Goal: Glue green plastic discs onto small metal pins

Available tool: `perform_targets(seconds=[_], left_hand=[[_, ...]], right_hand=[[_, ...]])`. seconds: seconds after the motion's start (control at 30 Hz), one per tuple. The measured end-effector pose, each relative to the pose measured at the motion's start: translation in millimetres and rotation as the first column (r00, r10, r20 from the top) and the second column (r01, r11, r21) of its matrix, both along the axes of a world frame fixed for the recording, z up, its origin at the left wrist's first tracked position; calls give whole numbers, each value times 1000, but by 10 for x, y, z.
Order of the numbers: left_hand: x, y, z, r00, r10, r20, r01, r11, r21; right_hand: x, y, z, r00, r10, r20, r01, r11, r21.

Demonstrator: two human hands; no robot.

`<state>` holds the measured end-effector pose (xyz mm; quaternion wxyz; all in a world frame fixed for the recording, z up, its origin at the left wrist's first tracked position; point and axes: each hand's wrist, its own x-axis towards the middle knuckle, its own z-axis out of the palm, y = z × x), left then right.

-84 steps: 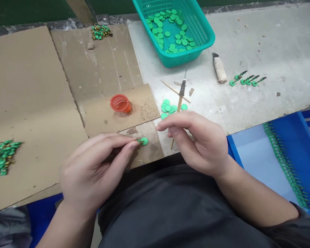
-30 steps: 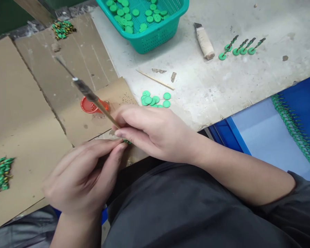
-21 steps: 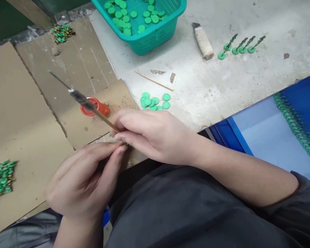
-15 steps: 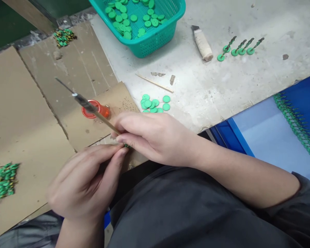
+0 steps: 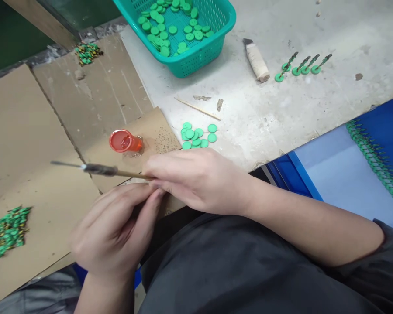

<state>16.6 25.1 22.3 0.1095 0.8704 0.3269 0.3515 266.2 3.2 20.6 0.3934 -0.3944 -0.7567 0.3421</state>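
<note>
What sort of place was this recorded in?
Likely a small-parts workshop, judging by the teal basket of green discs, the red cup on cardboard, and the thin-tipped tool in the right hand.

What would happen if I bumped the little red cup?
The red cup might tip fairly easily, since its rim flares wider than the body below. It could also spill, because something shiny, probably liquid, shows inside.

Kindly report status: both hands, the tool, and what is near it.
Right hand gripping thin-tipped tool, tip leftward. Left hand pinched alongside, any piece hidden. Red cup just beyond tool.
</note>
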Motion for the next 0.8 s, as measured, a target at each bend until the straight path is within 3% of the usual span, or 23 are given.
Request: perform_targets(seconds=[0.23,0.8], left_hand=[[68,-23,23,999,33,24,-32,998,-48],[51,-21,-1,999,14,29,-12,998,-56]], right_hand=[[-7,-84,-87,984,-132,-118,145,984,107],[-15,-69,-98,995,-27,-96,38,993,110]])
